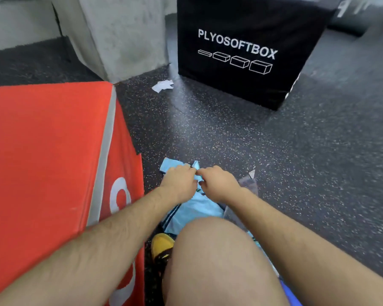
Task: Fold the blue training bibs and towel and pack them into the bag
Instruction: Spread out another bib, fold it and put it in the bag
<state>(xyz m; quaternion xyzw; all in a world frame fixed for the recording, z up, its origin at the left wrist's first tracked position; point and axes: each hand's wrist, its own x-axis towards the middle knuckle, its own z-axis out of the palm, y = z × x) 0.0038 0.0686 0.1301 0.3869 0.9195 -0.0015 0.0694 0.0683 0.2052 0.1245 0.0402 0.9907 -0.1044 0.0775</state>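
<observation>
A light blue bib point(195, 208) with dark stripes lies on the speckled floor just beyond my bare knee point(215, 257). My left hand point(180, 183) and my right hand point(217, 184) meet over its far end, fingers curled, each pinching blue cloth. A small fold of it sticks up between my fingertips. A greyish see-through bag point(249, 184) lies flat to the right of my right hand, partly hidden by my right forearm. More blue cloth peeks out low on the right, under my leg.
A red soft box point(47, 155) stands close on the left. A black box marked PLYOSOFTBOX point(237, 51) stands farther back, with a grey pillar point(117, 34) to its left. A white paper scrap point(163, 86) lies on the floor. My yellow shoe point(161, 245) sits by my knee.
</observation>
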